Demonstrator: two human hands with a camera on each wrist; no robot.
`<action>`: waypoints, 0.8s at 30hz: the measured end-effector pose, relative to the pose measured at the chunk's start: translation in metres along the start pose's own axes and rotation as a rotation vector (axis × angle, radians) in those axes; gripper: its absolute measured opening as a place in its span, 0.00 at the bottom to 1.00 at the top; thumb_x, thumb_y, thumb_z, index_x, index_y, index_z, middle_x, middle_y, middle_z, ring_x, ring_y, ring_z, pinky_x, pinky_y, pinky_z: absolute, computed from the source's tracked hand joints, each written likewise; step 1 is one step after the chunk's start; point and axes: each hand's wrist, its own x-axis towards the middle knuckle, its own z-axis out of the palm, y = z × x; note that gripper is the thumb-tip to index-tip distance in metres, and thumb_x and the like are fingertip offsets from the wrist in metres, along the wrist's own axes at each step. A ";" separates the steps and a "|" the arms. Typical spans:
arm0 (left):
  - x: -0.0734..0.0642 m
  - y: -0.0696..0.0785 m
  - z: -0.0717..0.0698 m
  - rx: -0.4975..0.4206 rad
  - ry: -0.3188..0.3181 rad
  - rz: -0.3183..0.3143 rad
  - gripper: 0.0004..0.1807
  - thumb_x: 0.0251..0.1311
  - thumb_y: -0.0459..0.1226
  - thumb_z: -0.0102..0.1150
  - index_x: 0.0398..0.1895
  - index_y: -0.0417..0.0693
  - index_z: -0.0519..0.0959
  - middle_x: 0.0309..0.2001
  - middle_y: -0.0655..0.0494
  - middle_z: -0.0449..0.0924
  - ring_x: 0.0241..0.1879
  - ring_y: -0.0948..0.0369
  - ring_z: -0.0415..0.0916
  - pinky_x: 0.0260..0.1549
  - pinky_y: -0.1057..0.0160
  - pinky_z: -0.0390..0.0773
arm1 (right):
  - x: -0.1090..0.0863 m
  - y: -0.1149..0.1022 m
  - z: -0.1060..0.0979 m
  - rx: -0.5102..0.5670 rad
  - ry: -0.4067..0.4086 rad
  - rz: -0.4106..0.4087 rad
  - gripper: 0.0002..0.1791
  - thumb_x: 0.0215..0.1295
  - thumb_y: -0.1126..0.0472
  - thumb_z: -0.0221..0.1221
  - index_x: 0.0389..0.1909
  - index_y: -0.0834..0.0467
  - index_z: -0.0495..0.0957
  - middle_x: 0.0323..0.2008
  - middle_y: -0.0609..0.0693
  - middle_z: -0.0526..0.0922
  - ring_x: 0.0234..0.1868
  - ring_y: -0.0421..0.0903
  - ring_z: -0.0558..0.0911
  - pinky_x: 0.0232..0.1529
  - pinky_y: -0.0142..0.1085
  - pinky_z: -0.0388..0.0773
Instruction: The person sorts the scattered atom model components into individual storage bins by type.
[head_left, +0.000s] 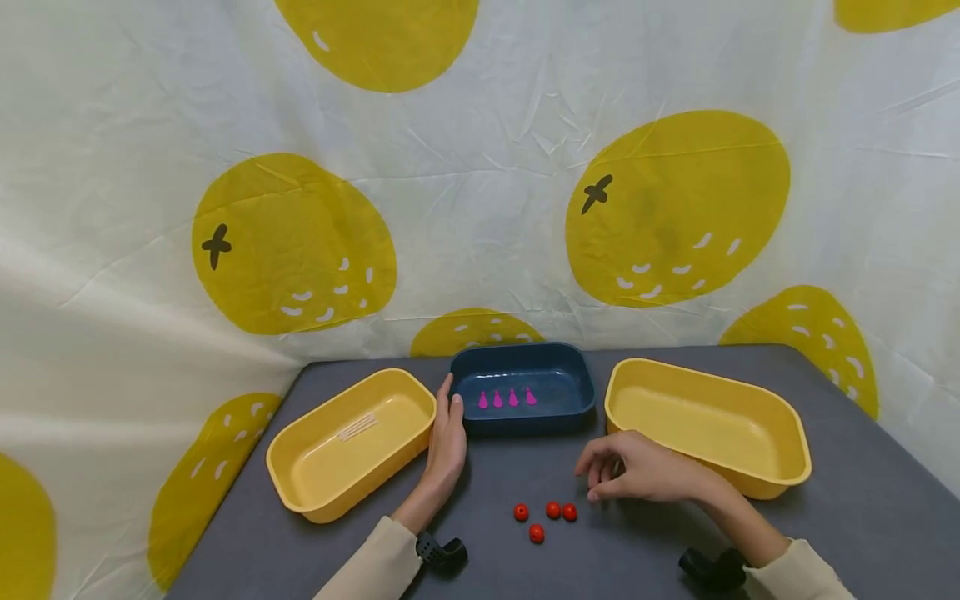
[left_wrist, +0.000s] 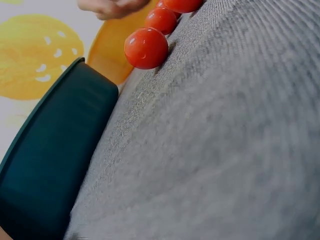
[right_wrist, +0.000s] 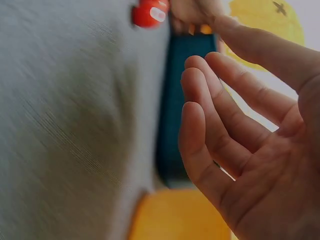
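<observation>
My left hand [head_left: 448,442] stands on edge with straight fingers between the left yellow bin [head_left: 300,454] and the dark blue bin [head_left: 525,425], its fingertips right at the blue bin's left end. My right hand [head_left: 637,471] hovers in front of the right yellow bin [head_left: 780,467], its fingers loosely bent; the right wrist view shows the palm bare. Several shiny red balls [left_wrist: 146,48] lie on the table between the hands, nearer the right one. Pink teardrop-shaped pieces [head_left: 498,399] stand in a row inside the blue bin.
Several thin pale sticks [head_left: 357,427] lie in the left yellow bin. The grey table [head_left: 487,475] ends at a white cloth [head_left: 480,233] printed with yellow fruit, just behind the bins. Each wrist wears a black camera strap [head_left: 442,553].
</observation>
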 end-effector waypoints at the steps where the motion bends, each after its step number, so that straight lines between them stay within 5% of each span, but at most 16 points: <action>1: -0.001 0.000 0.000 0.004 0.001 -0.009 0.34 0.78 0.62 0.34 0.83 0.68 0.52 0.83 0.61 0.50 0.82 0.53 0.50 0.80 0.39 0.48 | -0.003 -0.001 -0.005 -0.001 0.018 -0.003 0.12 0.67 0.59 0.68 0.47 0.61 0.84 0.32 0.46 0.86 0.32 0.38 0.83 0.35 0.32 0.83; 16: -0.041 0.013 -0.007 0.083 -0.025 -0.100 0.37 0.78 0.63 0.33 0.85 0.71 0.42 0.86 0.60 0.41 0.84 0.50 0.41 0.79 0.35 0.42 | -0.062 -0.005 -0.079 -0.135 0.362 0.025 0.13 0.72 0.62 0.63 0.53 0.62 0.82 0.38 0.50 0.87 0.38 0.45 0.85 0.38 0.33 0.83; 24: -0.062 0.022 -0.015 0.016 -0.002 -0.138 0.39 0.80 0.53 0.41 0.85 0.60 0.38 0.85 0.47 0.42 0.83 0.45 0.47 0.79 0.39 0.50 | -0.105 0.024 -0.116 -0.163 0.632 0.141 0.17 0.75 0.61 0.60 0.61 0.55 0.78 0.45 0.35 0.86 0.42 0.35 0.85 0.39 0.32 0.84</action>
